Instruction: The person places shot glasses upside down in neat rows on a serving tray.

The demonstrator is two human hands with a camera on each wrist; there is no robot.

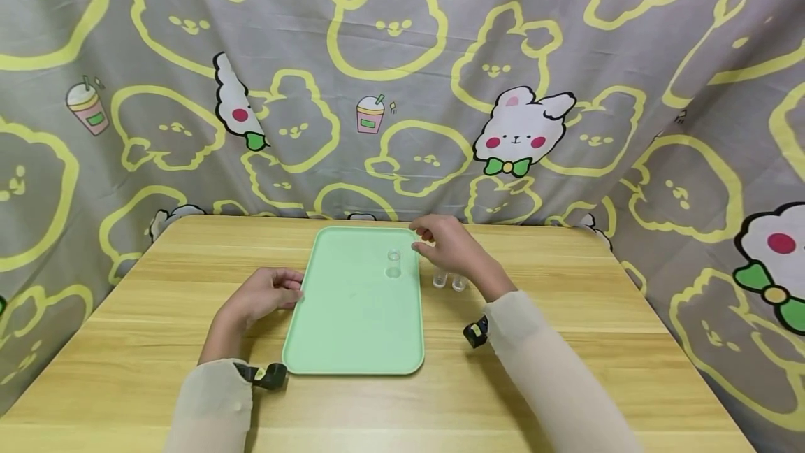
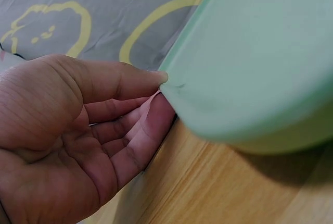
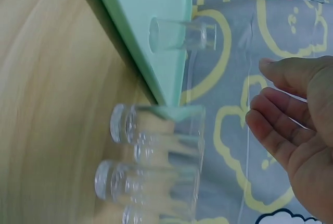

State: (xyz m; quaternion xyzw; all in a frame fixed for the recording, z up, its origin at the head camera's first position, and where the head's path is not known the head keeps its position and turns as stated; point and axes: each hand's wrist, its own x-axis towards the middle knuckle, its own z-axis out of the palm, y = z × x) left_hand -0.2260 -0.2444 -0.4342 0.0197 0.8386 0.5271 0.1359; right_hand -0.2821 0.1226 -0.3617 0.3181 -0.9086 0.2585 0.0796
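While pinching the left rim of the pale green tray with the left hand, thumb above and fingers tucked beneath, holding the right hand near the tray's upper right edge, fingers loosely bent round nothing. Find the tray on the worktop, at the centre of the head view. Find on it, toward its upper right part, one clear glass, apparently turned mouth-down with the thick base uppermost. Find off the tray, just beyond its right edge, a group of upright glasses, close together: at lower left in the right wrist view, partly covered by the right hand in the head view. Can make out at least two; cannot count the rest surely through the overlap.

Judging from this, seemingly at an early step of moving glasses onto the tray, with one placed and others waiting; probably between two placings now.

For the next move, probably bring the right hand down to the group, close thumb and fingers on the nearest upright glass, lift clear of its neighbours, turn over if wanting a match with the first, and set on bare tray. Keep the left pinch gentle, so as not to tilt the tray.
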